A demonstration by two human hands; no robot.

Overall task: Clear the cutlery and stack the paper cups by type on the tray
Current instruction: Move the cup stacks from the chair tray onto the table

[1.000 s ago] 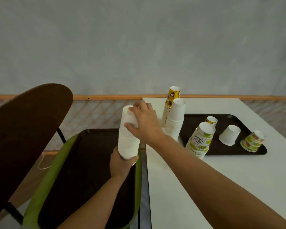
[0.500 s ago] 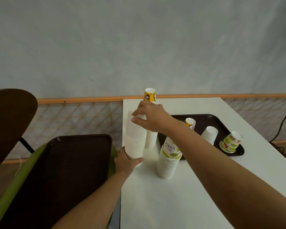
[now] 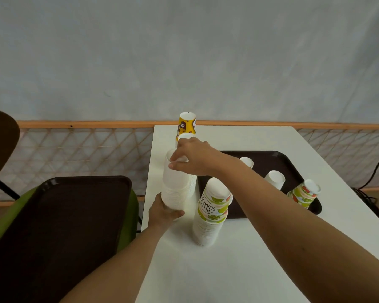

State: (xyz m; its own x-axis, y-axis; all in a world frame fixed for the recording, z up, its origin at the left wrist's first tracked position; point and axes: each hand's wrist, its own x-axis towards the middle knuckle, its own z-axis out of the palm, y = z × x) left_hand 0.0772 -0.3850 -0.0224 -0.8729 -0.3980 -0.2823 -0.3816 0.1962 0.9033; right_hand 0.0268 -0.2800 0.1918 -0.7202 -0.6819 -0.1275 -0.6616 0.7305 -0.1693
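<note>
Shifted over the table (image 3: 228, 270), white stack (image 3: 175, 186): left hand (image 3: 164, 212) grips base, right hand (image 3: 195, 157) pinches top.

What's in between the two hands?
In the head view, a tall stack of plain white cups: left hand grips its bottom, right hand holds its top.

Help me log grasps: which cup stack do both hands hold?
The nearer plain white stack: left hand grips its base, right hand its top. The green-printed stack stands untouched.

white table (image 3: 249, 270) w/ brown tray (image 3: 268, 159) & green-print cup stack (image 3: 208, 228) on it.
</note>
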